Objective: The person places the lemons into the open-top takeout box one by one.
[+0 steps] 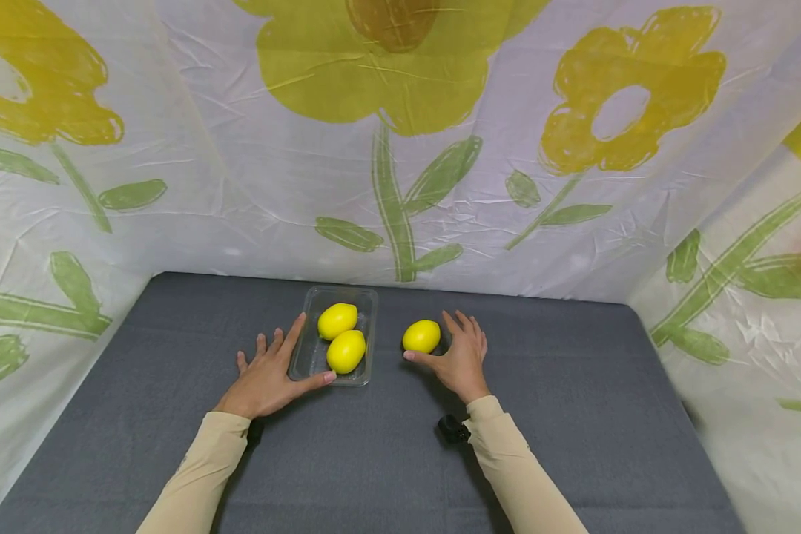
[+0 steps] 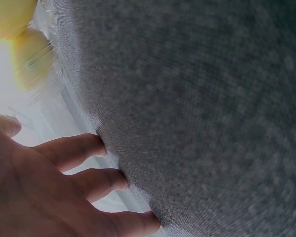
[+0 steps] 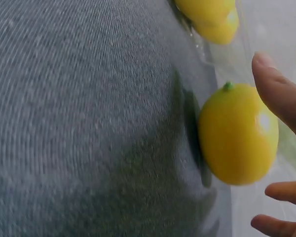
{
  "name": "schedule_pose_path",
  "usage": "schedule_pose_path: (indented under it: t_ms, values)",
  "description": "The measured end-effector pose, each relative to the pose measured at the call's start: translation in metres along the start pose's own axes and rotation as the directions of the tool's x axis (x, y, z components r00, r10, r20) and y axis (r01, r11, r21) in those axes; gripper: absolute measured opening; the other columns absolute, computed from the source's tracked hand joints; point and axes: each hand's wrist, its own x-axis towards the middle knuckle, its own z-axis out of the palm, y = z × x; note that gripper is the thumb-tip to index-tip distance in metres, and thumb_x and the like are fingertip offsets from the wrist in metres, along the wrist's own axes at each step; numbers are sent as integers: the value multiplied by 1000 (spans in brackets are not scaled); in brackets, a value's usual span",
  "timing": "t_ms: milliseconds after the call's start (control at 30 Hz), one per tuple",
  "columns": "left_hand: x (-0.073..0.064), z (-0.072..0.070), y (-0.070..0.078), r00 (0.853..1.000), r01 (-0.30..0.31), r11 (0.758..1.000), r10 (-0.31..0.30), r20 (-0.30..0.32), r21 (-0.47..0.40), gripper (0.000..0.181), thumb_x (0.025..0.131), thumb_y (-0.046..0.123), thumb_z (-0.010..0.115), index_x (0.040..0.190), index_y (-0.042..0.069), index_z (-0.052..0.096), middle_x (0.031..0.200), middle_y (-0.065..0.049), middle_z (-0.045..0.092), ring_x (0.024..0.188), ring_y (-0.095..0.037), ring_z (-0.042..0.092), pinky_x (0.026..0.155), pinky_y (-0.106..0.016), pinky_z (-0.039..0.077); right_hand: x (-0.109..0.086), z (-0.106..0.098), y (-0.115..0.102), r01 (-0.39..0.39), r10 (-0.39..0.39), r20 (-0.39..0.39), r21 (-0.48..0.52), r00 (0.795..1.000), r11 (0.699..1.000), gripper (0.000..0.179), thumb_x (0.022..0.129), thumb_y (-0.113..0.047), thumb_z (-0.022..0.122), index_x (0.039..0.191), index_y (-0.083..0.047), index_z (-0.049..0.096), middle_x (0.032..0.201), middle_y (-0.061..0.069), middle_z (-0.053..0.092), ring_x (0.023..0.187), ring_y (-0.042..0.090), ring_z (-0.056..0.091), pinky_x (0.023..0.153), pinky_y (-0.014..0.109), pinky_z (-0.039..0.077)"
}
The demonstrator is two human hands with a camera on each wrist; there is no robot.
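Plastic, clear and shallow, a rectangular tray (image 1: 371, 334) rests on dark grey cloth (image 1: 561, 415), holding a far lemon (image 1: 337, 321) toward 12 o'clock and a near lemon (image 1: 346, 352) toward 5. A third lemon (image 1: 421, 337) sits on the cloth at the tray's 3 o'clock. At that lemon's 4 o'clock, the right hand (image 1: 459, 359) curves its parted thumb and fingers about the fruit, without a grip. At the tray's 8 o'clock, the left hand (image 1: 267, 378) spreads wide, grasping nothing, index finger and thumb at the rim.
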Motion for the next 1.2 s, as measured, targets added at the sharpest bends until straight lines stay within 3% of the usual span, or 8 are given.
schedule_pose_path:
  t_ms: [233, 633, 967, 1200]
  values:
    - [0, 0, -1, 1000, 8, 1000, -8, 6, 1, 117, 80, 82, 60, 164, 33, -6, 160, -38, 12, 144, -64, -1, 102, -85, -3, 4, -9, 10, -34, 31, 85, 34, 996, 999, 98, 73, -36, 94, 151, -1, 46, 157, 29, 34, 147, 54, 16, 114, 70, 5]
    - [0, 0, -1, 1000, 7, 1000, -7, 3, 4, 117, 81, 81, 61, 164, 33, -7, 160, -38, 11, 143, -64, -1, 101, -85, -3, 17, -21, 30, 2, -4, 192, 9, 981, 1000, 92, 75, -33, 92, 153, -10, 48, 159, 28, 32, 147, 55, 14, 114, 71, 6]
    - [0, 0, -2, 1000, 6, 1000, -6, -1, 2, 117, 81, 81, 61, 164, 33, -6, 160, -38, 12, 143, -64, -1, 101, -85, -3, 26, -16, 33, 10, -9, 273, -1, 962, 1000, 92, 74, -34, 93, 154, -19, 48, 160, 25, 30, 149, 52, 12, 115, 72, 3]
    - [-1, 1, -2, 1000, 7, 1000, -7, 0, 0, 117, 81, 81, 61, 164, 34, -6, 161, -37, 11, 144, -63, -2, 102, -85, -3, 32, -11, 34, 55, -49, 272, -15, 961, 998, 92, 73, -36, 93, 153, -20, 49, 159, 26, 31, 148, 52, 15, 114, 72, 4]
